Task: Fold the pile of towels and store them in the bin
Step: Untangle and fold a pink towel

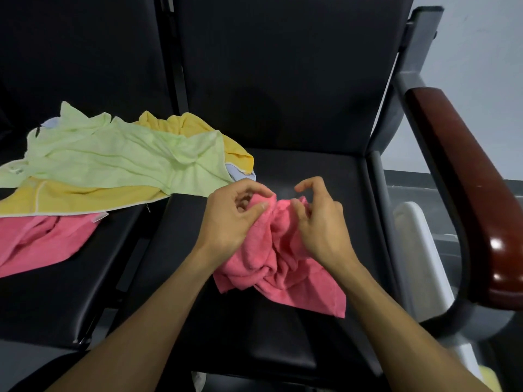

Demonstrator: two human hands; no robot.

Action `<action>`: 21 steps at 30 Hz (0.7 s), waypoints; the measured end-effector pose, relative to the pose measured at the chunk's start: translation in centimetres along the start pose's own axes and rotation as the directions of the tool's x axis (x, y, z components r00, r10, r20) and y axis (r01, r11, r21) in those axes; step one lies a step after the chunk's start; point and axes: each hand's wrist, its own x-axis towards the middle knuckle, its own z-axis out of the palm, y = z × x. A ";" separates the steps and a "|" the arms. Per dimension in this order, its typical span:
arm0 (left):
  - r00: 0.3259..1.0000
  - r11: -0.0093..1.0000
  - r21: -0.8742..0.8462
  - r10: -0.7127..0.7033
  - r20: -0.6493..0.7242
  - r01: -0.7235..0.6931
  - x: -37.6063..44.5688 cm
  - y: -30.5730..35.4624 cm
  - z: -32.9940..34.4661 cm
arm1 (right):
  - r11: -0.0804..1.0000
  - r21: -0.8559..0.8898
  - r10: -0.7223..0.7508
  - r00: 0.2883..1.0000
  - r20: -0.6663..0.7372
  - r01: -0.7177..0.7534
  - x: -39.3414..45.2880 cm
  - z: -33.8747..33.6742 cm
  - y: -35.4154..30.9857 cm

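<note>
— Gripping what, exactly, those two hands?

— A crumpled pink towel (pixel 278 258), soft terry, bunched into deep folds on the black padded seat (pixel 325 171). The left hand (pixel 232 219) pinches its upper edge between thumb and curled fingers; the right hand (pixel 317 219) has fingers curled into the cloth just beside it.

— And the rest of the pile?

— Off to the left, across the neighbouring seat: a pale green towel (pixel 113 157), thin and wrinkled, draped over a yellow towel (pixel 76 198) with a pale hem, and a second pink towel (pixel 39 244) lying flatter beneath.

— Anything rigid?

— A glossy reddish-brown armrest (pixel 467 176), rounded, on a grey metal frame at the right.
</note>
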 end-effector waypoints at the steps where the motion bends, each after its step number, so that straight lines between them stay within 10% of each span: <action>1: 1.000 1.000 0.008 0.019 0.018 -0.019 -0.1 0.1 0.2 | 0.998 0.059 0.021 1.000 0.017 -0.022 0.0 0.1 -0.1; 10: 0.999 0.999 -0.032 -0.032 0.013 0.033 0.2 -0.6 0.0 | 0.608 0.698 0.134 0.915 0.381 -0.379 0.2 -0.5 -1.1; 14: 0.996 0.993 -0.085 -0.084 0.038 0.087 0.1 -0.6 0.0 | 0.930 0.361 0.006 0.986 0.169 -0.067 -0.1 -0.1 -1.0; 21: 0.993 0.991 -0.091 -0.088 0.074 0.094 -0.1 -0.1 0.1 | 0.988 -0.092 -0.124 0.992 0.012 0.124 -0.2 0.8 -0.1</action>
